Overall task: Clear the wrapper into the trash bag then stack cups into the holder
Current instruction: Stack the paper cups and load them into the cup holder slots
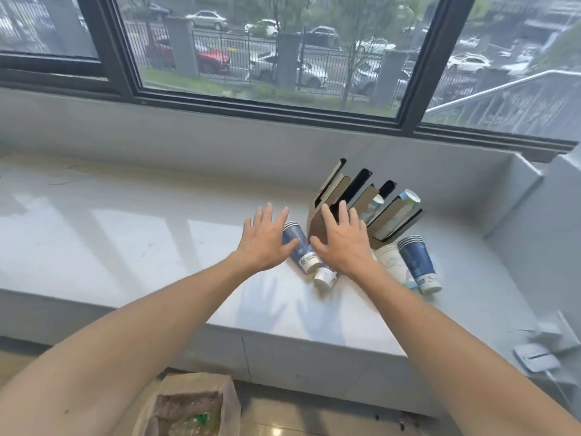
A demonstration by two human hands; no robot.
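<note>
A cardboard cup holder point(344, 191) with several slots leans on the white sill; a cup point(408, 196) rests in its right slots. Stacks of blue and white paper cups lie on their sides: one stack point(300, 251) between my hands, a white-based one point(325, 276) just in front, and two stacks point(416, 262) to the right. My left hand point(267, 239) hovers open, fingers spread, over the left stack. My right hand point(341, 240) is open too, in front of the holder. The brown trash bag point(191, 404) stands on the floor below, with a wrapper showing green point(198, 420) inside.
The wide white window sill point(125, 240) runs left of the cups, with a wall corner boxing it in on the right. Its front edge drops to the tiled floor. White power adapters and cables point(540, 350) lie at the lower right. Behind is a dark-framed window.
</note>
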